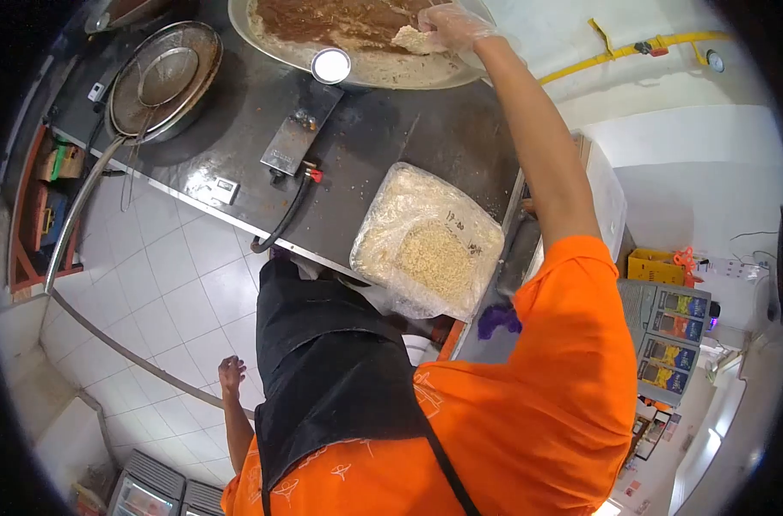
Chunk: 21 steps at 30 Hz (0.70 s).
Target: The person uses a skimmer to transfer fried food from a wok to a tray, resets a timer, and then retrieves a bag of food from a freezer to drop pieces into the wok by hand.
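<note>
Beige crumbly clump (415, 39), likely light and fragile, best cupped beneath; clear-gloved right hand (457, 27) grasps it, left hand (232, 374) hangs empty.

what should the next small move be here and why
Probably loosen the right hand to let the pale clump fall: the gloved hand appears to hold it over the wide pan, whose brown contents lie beneath.

You are standing in a seemingly commercial kitchen: you are wearing a black apron (340, 378), a large pan (391, 79) and sieves (169, 74) are sitting on a dark counter (383, 129), and a yellow pipe (594, 56) is lining the wall (667, 90).
</note>
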### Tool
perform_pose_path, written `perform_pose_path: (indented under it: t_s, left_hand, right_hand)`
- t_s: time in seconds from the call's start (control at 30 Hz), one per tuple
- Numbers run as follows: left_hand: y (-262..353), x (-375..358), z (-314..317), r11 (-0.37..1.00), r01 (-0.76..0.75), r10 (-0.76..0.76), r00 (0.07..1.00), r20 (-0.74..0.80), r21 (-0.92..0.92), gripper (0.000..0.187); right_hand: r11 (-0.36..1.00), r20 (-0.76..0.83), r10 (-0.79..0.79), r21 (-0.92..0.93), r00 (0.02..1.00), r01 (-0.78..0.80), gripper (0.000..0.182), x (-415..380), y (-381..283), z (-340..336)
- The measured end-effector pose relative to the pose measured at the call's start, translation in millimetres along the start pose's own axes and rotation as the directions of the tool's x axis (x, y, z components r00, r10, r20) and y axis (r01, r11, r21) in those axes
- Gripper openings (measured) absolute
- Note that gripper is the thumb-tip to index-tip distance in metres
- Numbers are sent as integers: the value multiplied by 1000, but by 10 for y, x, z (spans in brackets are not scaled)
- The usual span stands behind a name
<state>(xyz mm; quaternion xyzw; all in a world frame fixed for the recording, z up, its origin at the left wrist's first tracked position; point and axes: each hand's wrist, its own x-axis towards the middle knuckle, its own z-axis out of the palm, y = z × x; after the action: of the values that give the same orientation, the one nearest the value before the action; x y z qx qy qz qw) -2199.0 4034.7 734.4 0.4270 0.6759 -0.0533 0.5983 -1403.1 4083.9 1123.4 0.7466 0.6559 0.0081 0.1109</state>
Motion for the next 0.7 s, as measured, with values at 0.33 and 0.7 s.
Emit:
perform_pose_path:
  t_s: [0.33, 0.7]
  left_hand:
    - [-503, 38, -156, 920, -108, 46, 984, 171, 378, 29]
    - [922, 416, 102, 939, -186, 151, 979, 141, 289, 33]
  right_hand:
    - [664, 83, 223, 716, 971, -214, 34, -2011, -1380, 352]
    - [703, -117, 678, 390, 725, -595, 37, -3317, -2311, 2598]
